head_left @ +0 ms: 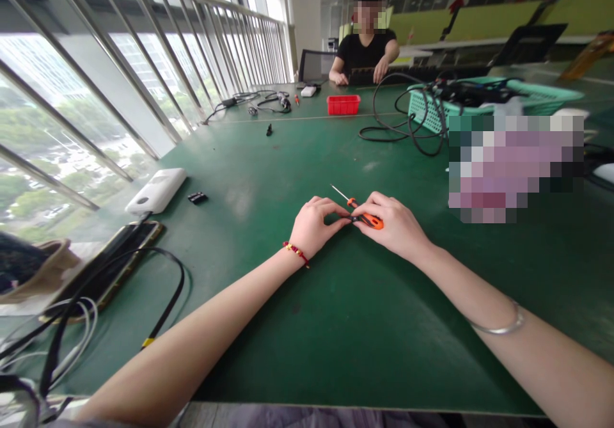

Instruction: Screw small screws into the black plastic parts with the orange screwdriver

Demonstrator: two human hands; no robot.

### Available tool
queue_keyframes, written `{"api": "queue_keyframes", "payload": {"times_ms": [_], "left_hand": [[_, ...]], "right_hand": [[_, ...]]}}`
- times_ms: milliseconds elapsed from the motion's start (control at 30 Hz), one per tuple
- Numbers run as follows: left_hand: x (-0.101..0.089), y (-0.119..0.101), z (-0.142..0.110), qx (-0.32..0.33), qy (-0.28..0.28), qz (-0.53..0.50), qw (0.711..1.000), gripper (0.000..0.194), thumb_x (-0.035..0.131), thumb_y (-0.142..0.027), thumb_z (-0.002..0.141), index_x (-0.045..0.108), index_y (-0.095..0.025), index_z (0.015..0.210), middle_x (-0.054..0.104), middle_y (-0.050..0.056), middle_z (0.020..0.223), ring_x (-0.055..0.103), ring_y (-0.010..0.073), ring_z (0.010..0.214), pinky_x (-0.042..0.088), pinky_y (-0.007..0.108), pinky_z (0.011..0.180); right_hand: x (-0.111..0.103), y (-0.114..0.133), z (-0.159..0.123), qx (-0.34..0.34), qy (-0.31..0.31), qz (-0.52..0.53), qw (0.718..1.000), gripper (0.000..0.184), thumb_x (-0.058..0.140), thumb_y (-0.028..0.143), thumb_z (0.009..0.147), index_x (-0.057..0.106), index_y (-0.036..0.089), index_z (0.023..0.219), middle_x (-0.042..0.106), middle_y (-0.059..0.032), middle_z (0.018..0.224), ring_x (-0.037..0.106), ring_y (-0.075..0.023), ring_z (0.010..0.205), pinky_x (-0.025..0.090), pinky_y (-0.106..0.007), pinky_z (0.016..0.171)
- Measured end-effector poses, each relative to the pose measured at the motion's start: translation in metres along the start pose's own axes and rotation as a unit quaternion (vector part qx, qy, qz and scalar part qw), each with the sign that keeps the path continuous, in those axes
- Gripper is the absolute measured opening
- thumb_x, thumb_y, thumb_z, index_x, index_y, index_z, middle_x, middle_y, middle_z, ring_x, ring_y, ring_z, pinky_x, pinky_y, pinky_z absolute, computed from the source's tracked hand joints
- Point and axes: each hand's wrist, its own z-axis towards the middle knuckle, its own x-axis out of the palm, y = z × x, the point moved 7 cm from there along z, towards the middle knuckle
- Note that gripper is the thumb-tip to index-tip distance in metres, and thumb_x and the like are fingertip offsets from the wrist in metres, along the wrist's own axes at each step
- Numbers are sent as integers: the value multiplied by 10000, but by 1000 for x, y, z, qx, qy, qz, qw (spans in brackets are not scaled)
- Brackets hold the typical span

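Observation:
Above the green table (249, 274), my two hands meet with fingertips nearly touching. My left hand (314, 224), a red beaded bracelet at its wrist, pinches a small black piece (354, 219) between thumb and forefinger. Its kind is too small to tell. My right hand (396, 226) is closed around an orange-and-black screwdriver (374, 221), its fingers hiding the middle of the handle. The thin metal shaft points away and to the left. The right fingertips also touch the black piece or lie right beside it; I cannot tell which.
At left lie a white power bank (158, 190), a small black part (197, 198), a phone (108, 268) and cables. A red bin (343, 105) and another black part (269, 130) lie farther off. Cables trail from a teal basket (426, 111). Across the table sits a person (367, 50).

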Motion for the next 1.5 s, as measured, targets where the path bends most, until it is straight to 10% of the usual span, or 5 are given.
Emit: {"api": "queue_keyframes", "payload": {"times_ms": [1133, 1500], "left_hand": [[-2, -13, -4, 21, -19, 95, 995, 85, 625, -260, 747, 660, -217, 812, 657, 11, 898, 545, 178, 855, 427, 318, 794], [-3, -5, -2, -8, -39, -68, 997, 11, 656, -199, 724, 657, -194, 734, 669, 6, 834, 595, 151, 816, 473, 297, 800]], "right_hand": [[3, -6, -1, 32, -5, 70, 997, 140, 593, 264, 784, 685, 227, 883, 586, -25, 837, 583, -157, 725, 446, -273, 670], [5, -10, -1, 34, -11, 131, 991, 140, 575, 261, 802, 690, 224, 871, 581, -24, 824, 593, -149, 717, 458, -271, 669]]}}
